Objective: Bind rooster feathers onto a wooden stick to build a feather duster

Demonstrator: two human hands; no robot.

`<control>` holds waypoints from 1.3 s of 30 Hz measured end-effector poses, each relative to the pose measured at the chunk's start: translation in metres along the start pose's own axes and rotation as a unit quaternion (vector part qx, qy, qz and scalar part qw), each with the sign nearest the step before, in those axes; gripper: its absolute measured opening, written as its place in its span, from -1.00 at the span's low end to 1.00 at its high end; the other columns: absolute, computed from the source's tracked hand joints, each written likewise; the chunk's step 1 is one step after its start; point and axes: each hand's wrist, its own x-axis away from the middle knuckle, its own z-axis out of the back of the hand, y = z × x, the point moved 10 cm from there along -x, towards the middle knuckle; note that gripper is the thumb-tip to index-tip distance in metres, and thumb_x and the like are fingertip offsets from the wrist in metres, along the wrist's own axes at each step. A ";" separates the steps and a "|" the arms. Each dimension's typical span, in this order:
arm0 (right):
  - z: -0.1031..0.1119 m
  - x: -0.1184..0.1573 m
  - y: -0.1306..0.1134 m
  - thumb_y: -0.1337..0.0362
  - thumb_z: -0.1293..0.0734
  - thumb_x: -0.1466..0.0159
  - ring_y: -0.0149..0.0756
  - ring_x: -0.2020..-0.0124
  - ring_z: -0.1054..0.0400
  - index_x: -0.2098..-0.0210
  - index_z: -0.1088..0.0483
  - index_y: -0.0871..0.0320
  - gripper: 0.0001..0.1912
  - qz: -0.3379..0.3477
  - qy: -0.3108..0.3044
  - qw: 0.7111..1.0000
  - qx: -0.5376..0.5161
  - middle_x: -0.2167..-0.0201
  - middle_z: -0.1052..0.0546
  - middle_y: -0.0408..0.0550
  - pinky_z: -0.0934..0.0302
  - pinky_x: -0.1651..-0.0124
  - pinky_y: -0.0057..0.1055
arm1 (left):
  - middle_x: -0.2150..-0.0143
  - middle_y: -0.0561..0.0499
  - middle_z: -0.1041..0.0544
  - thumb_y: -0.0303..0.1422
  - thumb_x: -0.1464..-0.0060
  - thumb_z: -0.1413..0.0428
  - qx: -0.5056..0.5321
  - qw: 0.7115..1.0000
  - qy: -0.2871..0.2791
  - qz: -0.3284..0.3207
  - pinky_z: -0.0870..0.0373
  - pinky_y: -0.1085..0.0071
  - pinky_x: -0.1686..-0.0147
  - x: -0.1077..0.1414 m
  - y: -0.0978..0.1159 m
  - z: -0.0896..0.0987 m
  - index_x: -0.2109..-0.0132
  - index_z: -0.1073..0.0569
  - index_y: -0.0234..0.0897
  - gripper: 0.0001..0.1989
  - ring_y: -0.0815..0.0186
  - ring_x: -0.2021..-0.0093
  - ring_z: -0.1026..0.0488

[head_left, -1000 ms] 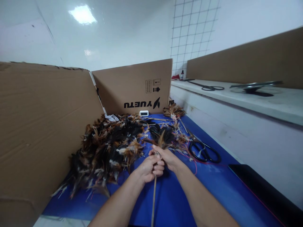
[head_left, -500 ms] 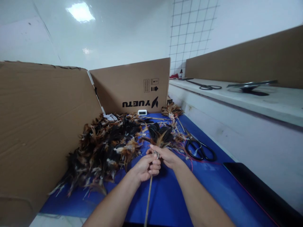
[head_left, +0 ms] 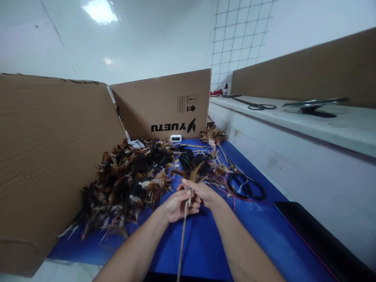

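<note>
A thin stick (head_left: 182, 243) runs from the lower edge up to my two hands, with dark and brown feathers (head_left: 194, 164) fanning out beyond its top end. My left hand (head_left: 178, 205) pinches the stick near the feather bases, thumb on top and the other fingers curled below. Touching it, my right hand (head_left: 202, 192) closes round the feather bases from the right. Pale quill ends show between the fingers. A large heap of brown and black feathers (head_left: 132, 180) lies left of my hands.
Black-handled scissors (head_left: 246, 186) and pink string lie on the blue mat (head_left: 255, 235) at the right. Cardboard walls (head_left: 164, 103) stand behind and left. A small white display (head_left: 176, 138) sits at the back. A black object (head_left: 317, 239) lies at the lower right.
The fingers of my left hand have loosened and spread a little below the stick, showing more of the pale quill ends. Both hands have shifted slightly left in view.
</note>
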 end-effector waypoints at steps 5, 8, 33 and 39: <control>0.000 -0.003 0.001 -0.06 -0.27 -0.05 -0.61 0.77 0.02 0.43 -0.46 0.26 -0.55 0.015 -0.004 1.000 -0.011 0.72 -0.34 -0.20 0.18 0.72 -0.58 | 0.39 -0.02 -0.31 -0.41 0.00 -0.08 0.053 0.999 -0.008 0.004 -0.13 0.62 0.60 -0.001 0.000 -0.004 0.34 -0.34 -0.44 -0.87 0.61 0.60 -0.16; 0.003 -0.004 -0.003 -0.03 -0.30 -0.03 -0.54 0.67 -0.11 0.53 -0.45 0.26 -0.58 0.047 0.010 0.998 -0.035 0.69 -0.36 -0.18 0.00 0.58 -0.54 | 0.50 0.09 -0.20 -0.45 0.01 -0.08 0.076 0.997 -0.018 0.015 0.05 0.70 0.69 0.000 0.000 -0.007 0.35 -0.30 -0.42 -0.89 0.65 0.65 -0.02; -0.005 -0.006 -0.001 0.03 -0.31 -0.04 -0.47 0.57 -0.24 0.50 -0.48 0.26 -0.64 0.033 -0.021 0.997 -0.071 0.59 -0.46 -0.10 -0.11 0.49 -0.53 | 0.57 0.19 0.02 -0.33 -0.06 -0.02 0.075 0.996 -0.014 0.043 0.20 0.67 0.74 0.003 -0.006 -0.005 0.35 -0.21 -0.33 -0.85 0.61 0.69 0.12; -0.006 -0.012 0.002 0.07 -0.31 -0.04 -0.45 0.58 -0.26 0.54 -0.45 0.25 -0.67 0.034 0.001 0.997 -0.072 0.61 -0.46 -0.10 -0.13 0.51 -0.52 | 0.58 0.19 -0.01 -0.32 -0.07 -0.02 0.056 0.998 0.024 0.033 0.20 0.67 0.73 0.003 -0.005 0.004 0.36 -0.16 -0.28 -0.83 0.60 0.70 0.10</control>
